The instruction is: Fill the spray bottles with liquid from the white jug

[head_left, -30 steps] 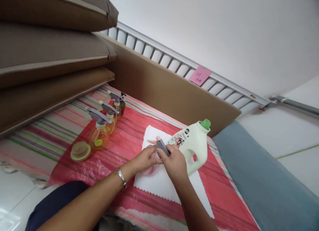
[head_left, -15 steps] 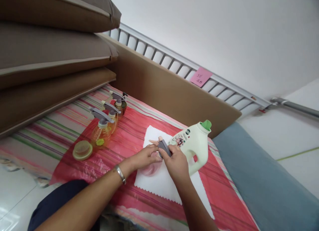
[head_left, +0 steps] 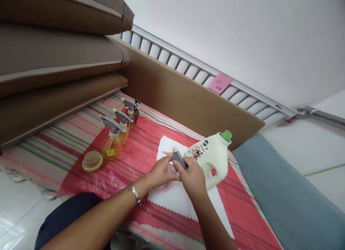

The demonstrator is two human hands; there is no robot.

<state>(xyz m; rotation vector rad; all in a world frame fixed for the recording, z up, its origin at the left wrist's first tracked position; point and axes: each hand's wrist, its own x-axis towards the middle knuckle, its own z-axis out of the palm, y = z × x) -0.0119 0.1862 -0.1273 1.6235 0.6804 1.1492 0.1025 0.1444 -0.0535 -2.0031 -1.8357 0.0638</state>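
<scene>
A pink, see-through spray bottle (head_left: 167, 185) stands on a white cloth (head_left: 185, 205), much of it covered by my hands. My left hand (head_left: 162, 171) is closed round the bottle near its neck. The fingers of my right hand (head_left: 192, 174) grip the grey trigger spray head (head_left: 178, 158), which has a peach-coloured nozzle, at the top of the bottle. Just beyond my right hand stands a pale green detergent jug (head_left: 219, 153) with a green spout. Whether the spray head is fully seated on the neck, I cannot tell.
Several spray bottles with grey triggers, one a yellow bottle (head_left: 111, 145), stand at the left on a red plastic sheet (head_left: 145, 145). Near them lies a round yellowish lid (head_left: 92, 161). A brown board (head_left: 183, 86) rises behind, and stacked cushions (head_left: 61, 52) sit at the left.
My left hand has shifted its grip from the spray head's base to round the bottle's neck, thumb now towards me. My right hand keeps hold of the spray head. The view has moved slightly.
</scene>
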